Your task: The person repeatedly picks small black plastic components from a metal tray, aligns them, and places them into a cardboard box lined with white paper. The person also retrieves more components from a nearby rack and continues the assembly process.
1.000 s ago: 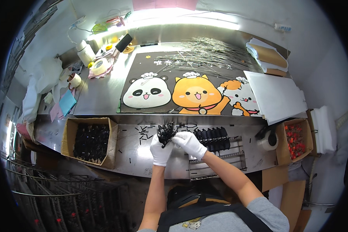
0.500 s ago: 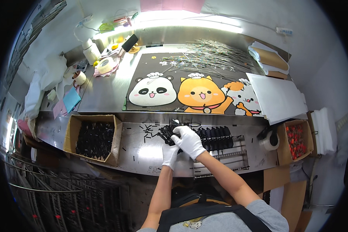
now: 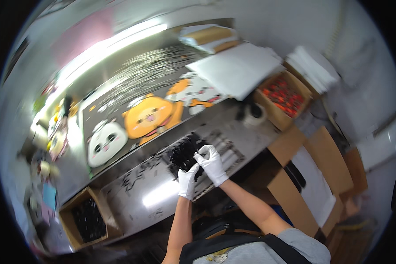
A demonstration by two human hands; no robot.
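Note:
My left hand (image 3: pixel 187 181), in a white glove, is closed around the lower end of a bundle of small black pieces (image 3: pixel 184 152). On the bundle's right side, my gloved right hand (image 3: pixel 212 165) has its fingers bent, with thumb and fingertips pressed together at the pieces. Whether a single piece is pinched there is too blurred to tell. The bundle is over the steel work surface (image 3: pixel 132 198), partly in front of a metal wire rack (image 3: pixel 233 159). The pieces' exact kind cannot be made out.
Loose black bits (image 3: pixel 132 176) are scattered left of my hands. A cardboard box of black parts (image 3: pixel 62 220) stands left. At the right are a box of red parts (image 3: pixel 258 103), a tape roll (image 3: pixel 256 115) and an open carton (image 3: pixel 286 193). Thin metal rods (image 3: pixel 145 66) lie on a cartoon mat (image 3: pixel 90 116).
My view has swung to the right, bringing the open carton into sight and blurring the picture. The black bundle remains in my hands and now shows more fully above the left glove.

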